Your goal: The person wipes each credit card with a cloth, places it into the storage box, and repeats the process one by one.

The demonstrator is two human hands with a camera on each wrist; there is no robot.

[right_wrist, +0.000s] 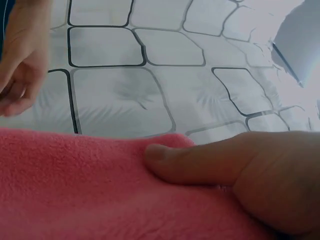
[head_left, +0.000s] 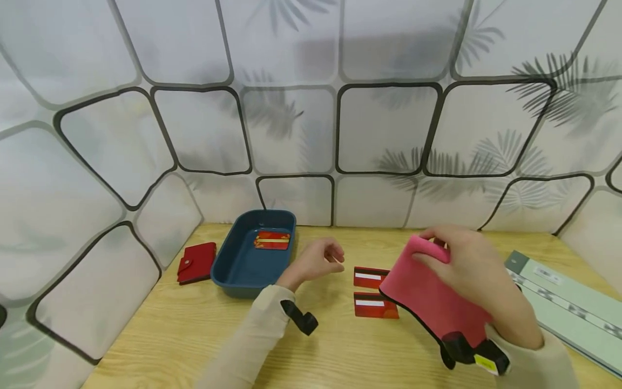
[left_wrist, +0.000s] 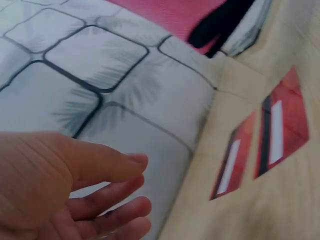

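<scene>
In the head view my right hand point(head_left: 471, 270) pinches a pink cloth point(head_left: 427, 292) with dark edging, thumb on the near face. The cloth hangs down at a slant beside two red bank cards, and the right wrist view shows its fuzzy surface under the thumb point(right_wrist: 185, 167). The upper card point(head_left: 369, 276) and lower card point(head_left: 374, 306) lie on the table, each with a black stripe and a white strip facing up. My left hand point(head_left: 318, 258) hovers between the cards and a blue tray, fingers loosely bent, holding nothing.
The deep blue tray point(head_left: 225, 256) stands at the left with a red and gold card point(head_left: 272, 240) inside. Left of it lies a small red snap wallet point(head_left: 196, 263). A pale green box point(head_left: 568, 308) lies at the right. A patterned curtain point(head_left: 296, 135) backs the wooden table.
</scene>
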